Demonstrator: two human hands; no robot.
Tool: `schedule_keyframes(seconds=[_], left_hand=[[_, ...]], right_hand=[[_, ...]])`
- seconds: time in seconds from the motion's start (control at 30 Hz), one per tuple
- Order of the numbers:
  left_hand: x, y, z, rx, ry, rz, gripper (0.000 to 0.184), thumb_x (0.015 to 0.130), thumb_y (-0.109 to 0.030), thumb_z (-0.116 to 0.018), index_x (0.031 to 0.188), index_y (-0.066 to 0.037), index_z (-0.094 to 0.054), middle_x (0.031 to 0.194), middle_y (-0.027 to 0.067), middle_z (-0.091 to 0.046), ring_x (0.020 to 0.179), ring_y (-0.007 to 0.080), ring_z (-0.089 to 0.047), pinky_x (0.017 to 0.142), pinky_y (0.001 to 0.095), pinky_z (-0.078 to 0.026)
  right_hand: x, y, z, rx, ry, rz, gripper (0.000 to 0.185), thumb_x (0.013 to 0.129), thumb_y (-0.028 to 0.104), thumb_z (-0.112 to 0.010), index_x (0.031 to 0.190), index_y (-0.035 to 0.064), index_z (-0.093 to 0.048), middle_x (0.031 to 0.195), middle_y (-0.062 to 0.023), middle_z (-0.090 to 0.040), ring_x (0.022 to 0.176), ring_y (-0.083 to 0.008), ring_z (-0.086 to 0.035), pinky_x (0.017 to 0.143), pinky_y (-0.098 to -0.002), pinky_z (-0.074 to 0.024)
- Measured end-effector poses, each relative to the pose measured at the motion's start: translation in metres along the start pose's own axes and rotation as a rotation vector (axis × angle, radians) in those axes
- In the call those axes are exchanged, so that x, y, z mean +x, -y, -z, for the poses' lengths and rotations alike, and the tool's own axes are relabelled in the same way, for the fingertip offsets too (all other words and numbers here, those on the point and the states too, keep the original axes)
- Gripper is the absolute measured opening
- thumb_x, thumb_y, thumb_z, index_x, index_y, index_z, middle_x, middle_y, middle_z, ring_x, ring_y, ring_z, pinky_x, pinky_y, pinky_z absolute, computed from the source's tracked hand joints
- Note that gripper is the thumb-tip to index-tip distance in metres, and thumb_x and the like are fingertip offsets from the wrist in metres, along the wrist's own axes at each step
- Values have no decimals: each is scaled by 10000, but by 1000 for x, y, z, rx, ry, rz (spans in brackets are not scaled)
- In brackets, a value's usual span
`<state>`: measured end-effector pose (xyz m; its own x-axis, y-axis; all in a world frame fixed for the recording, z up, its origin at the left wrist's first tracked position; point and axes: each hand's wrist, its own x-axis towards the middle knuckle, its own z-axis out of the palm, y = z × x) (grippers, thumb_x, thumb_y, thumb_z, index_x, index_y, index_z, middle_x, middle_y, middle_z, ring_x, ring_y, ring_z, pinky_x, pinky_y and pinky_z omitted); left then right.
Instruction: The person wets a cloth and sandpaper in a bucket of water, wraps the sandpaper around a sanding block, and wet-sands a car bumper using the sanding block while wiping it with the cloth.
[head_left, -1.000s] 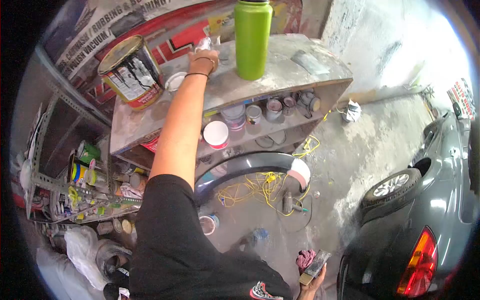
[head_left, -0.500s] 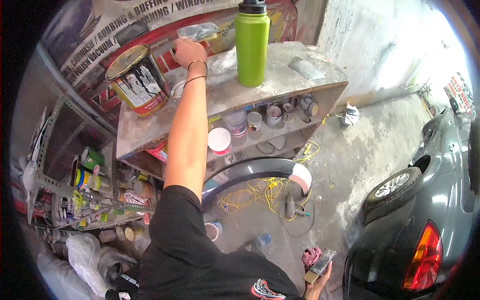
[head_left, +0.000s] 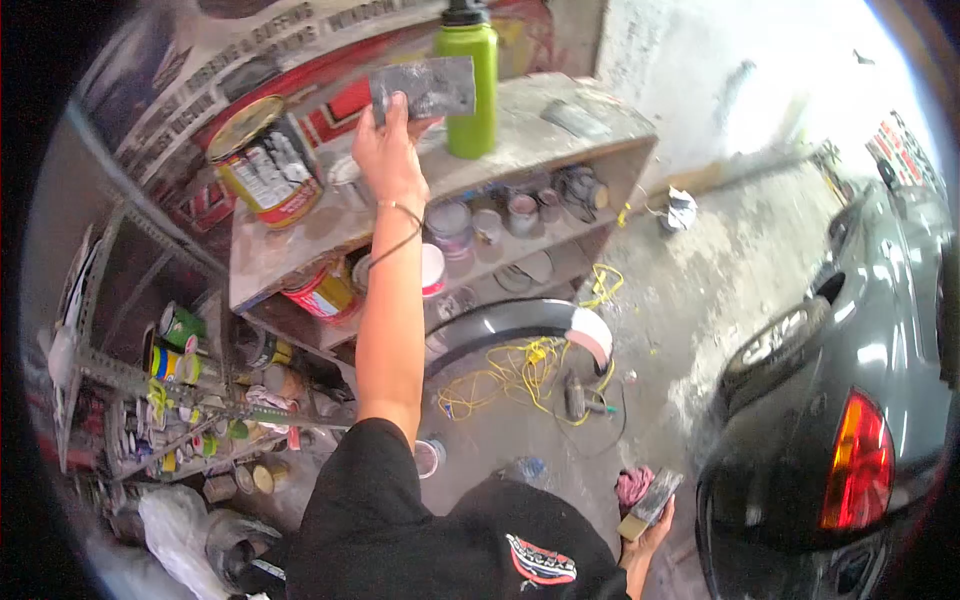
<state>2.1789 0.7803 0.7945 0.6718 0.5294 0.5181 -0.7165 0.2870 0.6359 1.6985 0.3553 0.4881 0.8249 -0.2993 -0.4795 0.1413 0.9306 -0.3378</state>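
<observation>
My left hand (head_left: 390, 160) is raised over the wooden shelf unit (head_left: 540, 125), its thumb pressed on a dusty grey rectangular sheet of sandpaper (head_left: 425, 88). The sheet overlaps the green bottle (head_left: 470, 100) in view; whether they touch I cannot tell. A paint-streaked can (head_left: 265, 165) stands on the shelf top to the left of the hand. Low at the right, my right hand (head_left: 648, 545) is closed around a sanding block (head_left: 652, 505) with a dark face and tan end. A crumpled pink cloth (head_left: 632, 486) shows beside the block, partly hidden by it.
A dark car (head_left: 800, 440) stands close on the right. On the floor ahead lie a curved bumper piece (head_left: 490, 325), a yellow cord (head_left: 510, 375) and a corded power tool (head_left: 577, 397). A metal rack (head_left: 190, 385) with cans is at the left.
My left hand has drawn back from the shelf's rear with the sandpaper, turning its flat face towards me. My right hand still holds the block. The view has shifted slightly.
</observation>
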Motion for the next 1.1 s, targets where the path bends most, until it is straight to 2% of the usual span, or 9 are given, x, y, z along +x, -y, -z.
schedule_keyframes(seconds=[0.23,0.4,0.53,0.7,0.93,1.0,1.03,1.07,1.1], left_hand=[[-209,63,-64,-359,230,633,297,1009,-50,-773,1264,-86,-626,1166,46,-747,1061,153,-722,922,391,-614],[-389,133,-108,-473,497,1265,658,955,67,-727,1528,-128,-471,1355,102,-678,1187,262,-707,1078,470,-601],[-566,214,-88,-362,712,1541,850,910,105,-756,1635,-160,-401,1391,107,-630,1151,239,-709,946,407,-627],[-659,302,-26,30,931,1604,818,893,14,-832,1604,-114,-450,1364,100,-607,1146,178,-643,958,333,-566],[-648,484,212,857,1380,836,769,831,-150,-903,1504,-9,-560,1485,165,-609,1384,312,-574,1219,435,-418],[-609,502,300,1062,1373,770,843,750,-187,-966,1470,4,-572,1355,207,-672,1255,337,-656,1127,450,-509],[-587,514,348,837,1260,1163,893,735,-187,-973,1493,2,-540,1315,214,-671,1174,335,-684,1022,433,-583],[-574,498,375,1280,1313,783,831,764,-152,-946,1461,-22,-512,1213,198,-702,1022,323,-724,852,472,-644],[-561,464,371,1404,1274,1037,804,773,-135,-933,1442,-43,-497,1149,193,-714,947,312,-733,772,507,-641]], right_hand=[[-40,19,9,109,154,212,517,1134,387,-538,1496,25,-615,1507,-169,-659,1392,-363,-619,1253,-571,-420],[-75,11,42,199,-103,445,661,1128,468,-475,1566,-26,-505,1651,-234,-500,1516,-435,-487,1267,-624,-369],[-62,6,117,292,-111,616,650,1121,480,-501,1547,-10,-541,1634,-222,-531,1500,-427,-513,1252,-637,-390],[-35,-48,181,400,-305,805,591,1125,451,-532,1515,10,-579,1524,-182,-642,1412,-378,-604,1225,-618,-436],[-61,-88,255,520,-533,933,562,1106,480,-572,1495,78,-620,1490,-151,-673,1394,-395,-614,1197,-688,-435],[-66,-88,277,532,-539,915,540,1113,465,-569,1489,82,-627,1465,-145,-691,1351,-380,-648,1158,-679,-480],[-72,-89,287,547,-551,905,529,1116,457,-568,1486,84,-630,1453,-142,-700,1330,-373,-665,1139,-674,-503],[-77,-86,293,546,-544,892,507,1128,438,-560,1483,84,-633,1428,-131,-718,1266,-327,-704,1060,-612,-569],[-84,-81,298,546,-538,878,486,1140,420,-551,1480,83,-637,1403,-120,-736,1202,-281,-742,981,-550,-635]])
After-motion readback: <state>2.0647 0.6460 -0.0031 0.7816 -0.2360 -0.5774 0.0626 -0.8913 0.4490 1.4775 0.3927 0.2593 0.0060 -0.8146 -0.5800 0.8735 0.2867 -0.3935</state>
